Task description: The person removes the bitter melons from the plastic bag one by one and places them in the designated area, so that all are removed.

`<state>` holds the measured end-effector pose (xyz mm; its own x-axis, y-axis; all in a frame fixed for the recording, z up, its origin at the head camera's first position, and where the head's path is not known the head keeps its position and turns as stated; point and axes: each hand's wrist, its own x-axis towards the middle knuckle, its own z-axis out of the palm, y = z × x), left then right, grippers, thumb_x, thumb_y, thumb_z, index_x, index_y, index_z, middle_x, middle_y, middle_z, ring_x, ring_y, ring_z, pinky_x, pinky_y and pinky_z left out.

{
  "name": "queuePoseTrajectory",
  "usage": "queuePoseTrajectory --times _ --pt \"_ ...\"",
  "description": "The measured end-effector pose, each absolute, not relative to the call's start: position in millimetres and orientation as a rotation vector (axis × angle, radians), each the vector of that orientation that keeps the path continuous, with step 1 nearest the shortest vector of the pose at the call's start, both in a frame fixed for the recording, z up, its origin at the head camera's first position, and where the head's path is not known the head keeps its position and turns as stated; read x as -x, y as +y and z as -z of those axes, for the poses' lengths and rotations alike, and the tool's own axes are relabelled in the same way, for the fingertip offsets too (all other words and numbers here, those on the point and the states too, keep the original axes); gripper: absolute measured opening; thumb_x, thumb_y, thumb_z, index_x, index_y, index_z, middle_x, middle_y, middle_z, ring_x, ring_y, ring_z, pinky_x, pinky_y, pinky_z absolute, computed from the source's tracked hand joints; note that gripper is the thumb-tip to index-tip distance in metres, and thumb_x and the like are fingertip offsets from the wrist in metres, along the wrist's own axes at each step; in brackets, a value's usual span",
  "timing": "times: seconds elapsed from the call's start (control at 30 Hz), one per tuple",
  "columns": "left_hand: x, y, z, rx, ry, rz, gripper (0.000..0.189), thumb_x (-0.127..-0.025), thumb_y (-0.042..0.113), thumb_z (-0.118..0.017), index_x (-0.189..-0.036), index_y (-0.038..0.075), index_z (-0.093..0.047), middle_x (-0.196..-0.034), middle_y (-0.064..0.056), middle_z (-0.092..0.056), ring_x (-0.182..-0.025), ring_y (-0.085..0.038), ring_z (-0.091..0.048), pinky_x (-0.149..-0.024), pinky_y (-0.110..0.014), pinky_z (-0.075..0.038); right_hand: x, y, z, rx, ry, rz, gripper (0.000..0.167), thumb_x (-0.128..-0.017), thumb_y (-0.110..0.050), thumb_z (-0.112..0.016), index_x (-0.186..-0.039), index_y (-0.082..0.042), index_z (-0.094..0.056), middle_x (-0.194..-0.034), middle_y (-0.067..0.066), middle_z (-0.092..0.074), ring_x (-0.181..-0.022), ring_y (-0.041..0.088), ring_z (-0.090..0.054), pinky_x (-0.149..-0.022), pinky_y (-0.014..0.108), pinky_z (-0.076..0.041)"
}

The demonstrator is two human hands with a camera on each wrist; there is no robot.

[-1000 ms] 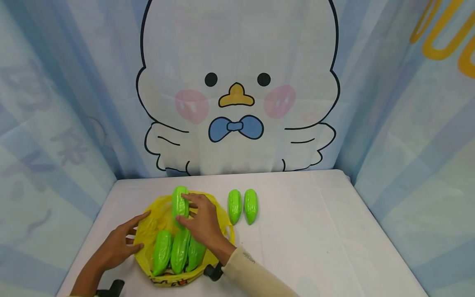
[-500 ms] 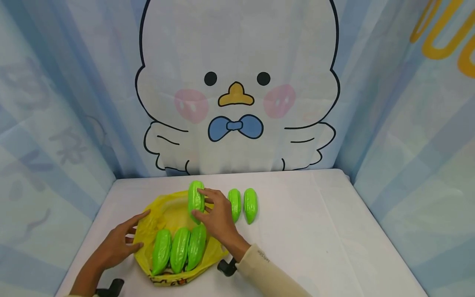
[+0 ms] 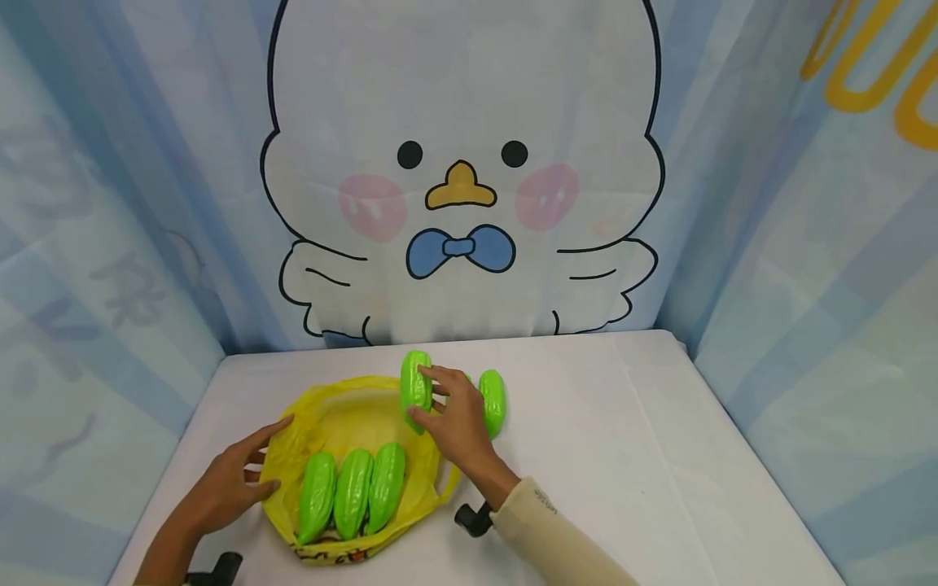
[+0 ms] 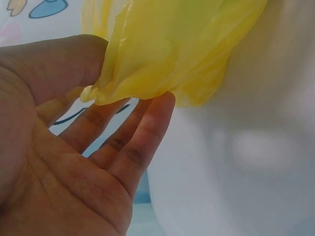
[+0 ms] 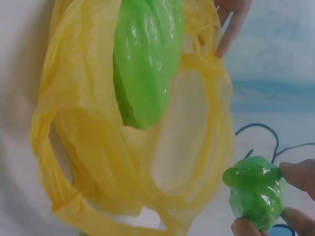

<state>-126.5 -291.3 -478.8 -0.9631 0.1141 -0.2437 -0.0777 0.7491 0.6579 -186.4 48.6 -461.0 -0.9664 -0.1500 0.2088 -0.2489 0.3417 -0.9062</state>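
Observation:
My right hand (image 3: 465,419) pinches a long, shiny green toy vegetable (image 3: 415,391) between thumb and fingers, over the right side of a yellow plastic bag (image 3: 352,407). In the right wrist view the end of the held toy vegetable (image 5: 258,191) is rounded and bumpy. Three alike lie side by side at the near part of the bag, the middle toy vegetable (image 3: 353,494) among them. My left hand (image 3: 229,484) is spread at the bag's left edge. In the left wrist view its thumb and fingers (image 4: 133,152) meet the yellow film, which hides some fingertips.
Right of the bag, another green toy vegetable (image 3: 493,403) lies on the white table (image 3: 586,464); a second beside it is mostly hidden behind my right hand. A handle loop (image 5: 64,206) of the bag lies at its right. Behind the table hangs a printed curtain (image 3: 469,301).
My right hand has carried the green toy vegetable rightward and slightly away, from the bag's middle to its right edge. The three near ones are now uncovered. My left hand stays at the bag's edge.

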Motion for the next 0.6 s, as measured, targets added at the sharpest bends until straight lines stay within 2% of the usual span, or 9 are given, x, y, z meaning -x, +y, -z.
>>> queuePoseTrajectory --times 0.47,0.6 --pt "127.5 -291.7 477.3 -0.028 2.687 -1.015 0.097 -0.089 0.004 -0.083 -0.169 0.012 -0.028 -0.155 -0.035 -0.045 -0.120 -0.044 -0.064 -0.098 -0.057 -0.063 193.1 82.9 467.3 -0.226 -2.517 -1.612 0.060 -0.087 -0.008 -0.086 -0.144 -0.016 -0.067 -0.150 0.011 -0.058 -0.122 0.031 -0.070 -0.096 0.036 -0.065" --pt "126.7 -291.6 477.0 -0.031 2.690 -1.022 0.097 -0.088 0.004 -0.083 -0.169 0.012 -0.028 -0.154 -0.035 -0.046 -0.120 -0.044 -0.064 -0.098 -0.057 -0.063 195.4 92.7 471.6 -0.190 -2.506 -1.585 0.060 -0.086 -0.007 -0.087 -0.143 -0.016 -0.068 -0.148 0.012 -0.060 -0.122 0.031 -0.071 -0.097 0.040 -0.065"
